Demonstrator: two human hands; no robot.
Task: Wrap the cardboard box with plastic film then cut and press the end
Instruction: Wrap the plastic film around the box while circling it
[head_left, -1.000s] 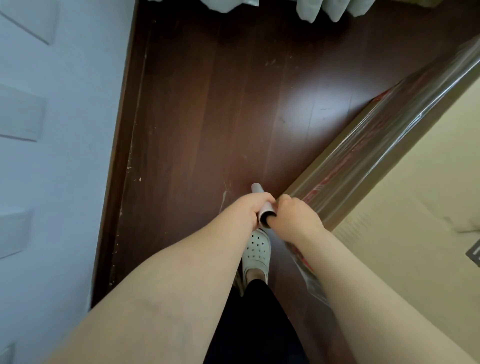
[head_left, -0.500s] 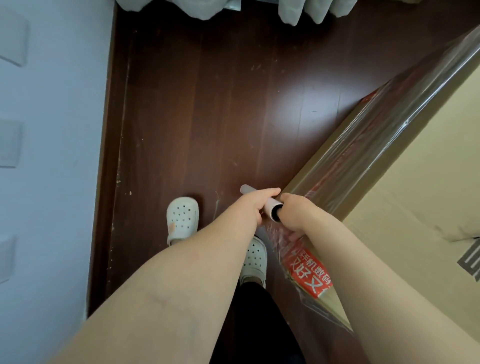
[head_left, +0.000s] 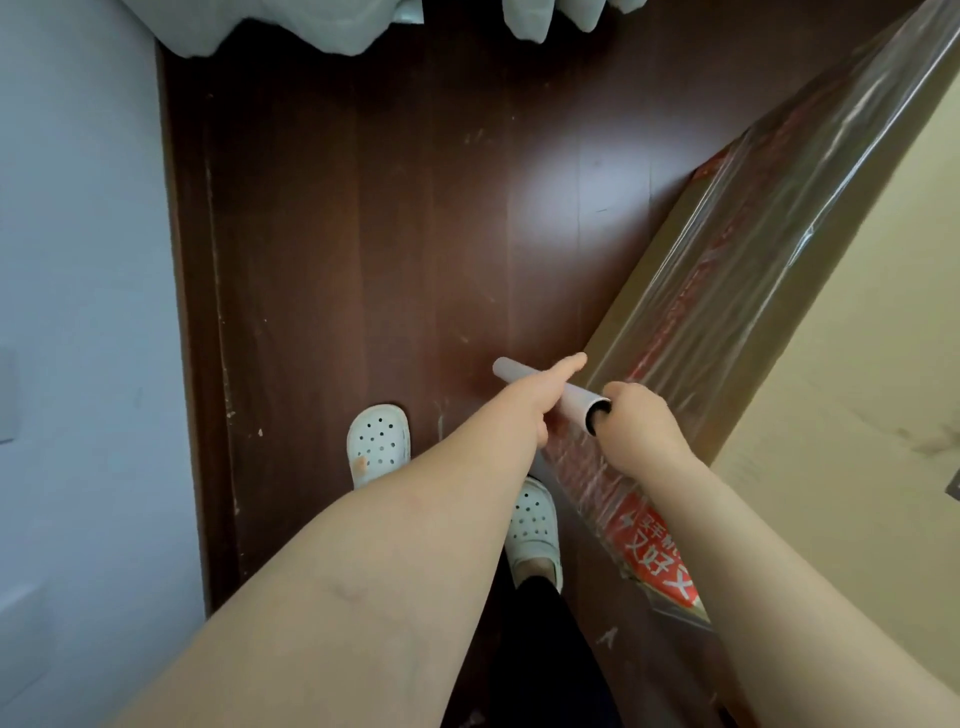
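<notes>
A large cardboard box (head_left: 841, 374) fills the right side, its side face with red print covered by clear plastic film (head_left: 727, 291). The film runs down to a grey film roll (head_left: 576, 397) held level near the box's lower corner. My right hand (head_left: 641, 431) grips the roll's near end, with a finger in the core. My left hand (head_left: 535, 395) lies over the roll's middle with the index finger stretched forward; its other fingers curl under the roll.
Dark brown wooden floor (head_left: 395, 218) stretches ahead. A pale wall (head_left: 78, 312) runs along the left. Light curtain hems (head_left: 291, 26) hang at the top. My two white perforated shoes (head_left: 378, 441) (head_left: 532, 525) stand below the hands.
The roll has tilted from nearly end-on to lying level across the view. More wrapped box side with red print shows. My left foot has stepped forward and my left index finger has straightened.
</notes>
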